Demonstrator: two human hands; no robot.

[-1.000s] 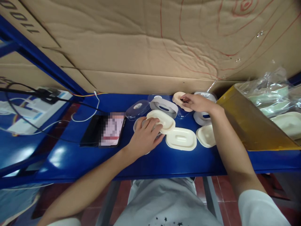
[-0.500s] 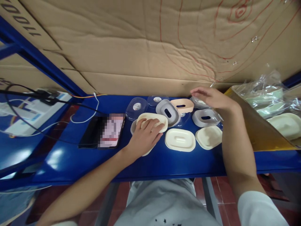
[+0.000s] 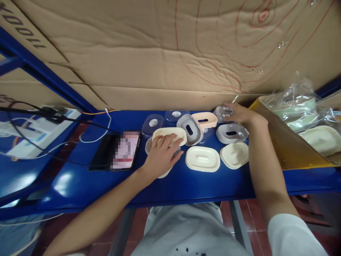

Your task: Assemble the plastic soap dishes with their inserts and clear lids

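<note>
Now the cream plate (image 3: 170, 132) sits mid-bench (image 3: 202, 186) under the left hand (image 3: 161, 156), fingers draped over it, grip impossible to tell. Lopsided pressure could tip it or skid it into the grey ring (image 3: 196, 135)! Its long axis runs left to right, ends alike. Farther back, the right hand (image 3: 239, 113) meets the box (image 3: 221, 113), closure unclear; a careless tug might jostle the peach ring (image 3: 211, 121).

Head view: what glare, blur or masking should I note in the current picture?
Head view: bright glare at left on the blue table; phone screen pixelated; power strip soft-edged. Same view: print on the leftmost clear cover unreadable.
</note>
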